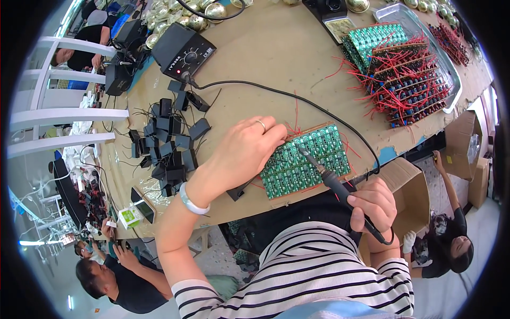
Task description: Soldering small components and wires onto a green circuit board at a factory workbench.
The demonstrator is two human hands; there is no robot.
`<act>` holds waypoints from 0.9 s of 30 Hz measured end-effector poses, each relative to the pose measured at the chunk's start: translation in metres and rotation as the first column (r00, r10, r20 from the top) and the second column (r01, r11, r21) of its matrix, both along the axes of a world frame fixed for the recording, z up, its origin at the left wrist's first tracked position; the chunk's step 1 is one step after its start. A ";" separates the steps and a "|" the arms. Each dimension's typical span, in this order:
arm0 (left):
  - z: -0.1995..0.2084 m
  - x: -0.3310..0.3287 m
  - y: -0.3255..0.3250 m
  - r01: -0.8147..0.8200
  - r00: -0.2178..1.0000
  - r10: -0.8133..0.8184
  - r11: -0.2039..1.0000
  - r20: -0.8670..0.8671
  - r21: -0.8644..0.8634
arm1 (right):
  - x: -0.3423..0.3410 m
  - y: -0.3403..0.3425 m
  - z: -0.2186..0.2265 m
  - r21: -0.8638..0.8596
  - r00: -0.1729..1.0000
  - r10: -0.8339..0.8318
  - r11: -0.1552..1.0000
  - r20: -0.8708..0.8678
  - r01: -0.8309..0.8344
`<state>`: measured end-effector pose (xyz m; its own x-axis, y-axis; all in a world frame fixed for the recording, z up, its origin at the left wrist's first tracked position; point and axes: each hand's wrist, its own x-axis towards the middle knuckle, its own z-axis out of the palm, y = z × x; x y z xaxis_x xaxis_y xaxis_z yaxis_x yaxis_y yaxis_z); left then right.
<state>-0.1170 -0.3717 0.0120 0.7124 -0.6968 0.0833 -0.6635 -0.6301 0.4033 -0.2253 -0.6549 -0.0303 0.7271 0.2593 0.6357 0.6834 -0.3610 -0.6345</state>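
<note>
A green circuit board panel (pixel 305 173) lies at the table's near edge, with red wires (pixel 297 129) along its far side. My right hand (pixel 376 206) grips a soldering iron (pixel 337 186) by its dark handle, and the metal tip points down at the upper middle of the panel. At the panel's far left corner is my left hand (pixel 245 146), fingers pinched together beside the red wires. Its fingertips are partly hidden, so what they hold cannot be made out.
A black soldering station (pixel 183 53) stands far left, its cord crossing the table. Black rectangular parts with leads (pixel 170 141) are heaped left. Stacked wired boards (pixel 406 80) sit by a metal tray (pixel 451 80) at right. A cardboard box (pixel 404 186) stands below the edge. Other people sit nearby.
</note>
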 end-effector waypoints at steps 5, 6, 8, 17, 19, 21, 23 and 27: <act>-0.001 -0.001 0.000 -0.004 1.000 0.004 1.000 0.013 -0.011 | 0.005 0.002 -0.004 -0.018 1.000 0.023 1.000 0.003 -0.022; -0.002 -0.001 0.000 -0.004 1.000 0.004 1.000 0.012 -0.011 | 0.006 0.003 -0.005 -0.021 1.000 0.026 0.999 0.007 -0.026; -0.004 -0.001 -0.001 -0.021 0.999 0.021 1.000 0.028 0.007 | 0.006 0.003 -0.006 -0.025 0.999 0.030 0.999 0.012 -0.030; -0.006 -0.004 0.001 0.020 0.996 -0.028 0.996 0.089 0.089 | 0.005 0.008 -0.005 -0.111 0.988 0.066 0.993 0.140 -0.051; -0.009 -0.003 -0.001 0.024 0.995 -0.033 0.996 0.096 0.090 | 0.004 0.008 -0.007 -0.147 0.979 0.080 0.988 0.185 -0.053; -0.009 -0.003 -0.002 0.027 0.994 -0.037 0.995 0.104 0.094 | 0.003 0.008 -0.009 -0.162 0.975 0.085 0.985 0.203 -0.052; -0.008 -0.003 -0.003 0.017 0.995 -0.024 0.997 0.094 0.075 | 0.002 0.005 -0.008 -0.175 0.971 0.090 0.983 0.221 -0.052; -0.006 -0.004 -0.001 0.011 0.995 -0.021 0.995 0.095 0.098 | -0.008 -0.004 0.001 -0.111 0.986 0.062 0.993 0.153 -0.045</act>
<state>-0.1214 -0.3728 0.0057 0.6931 -0.7161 0.0823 -0.7065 -0.6523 0.2747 -0.2334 -0.6592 -0.0295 0.6042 0.3679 0.7068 0.7914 -0.3812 -0.4779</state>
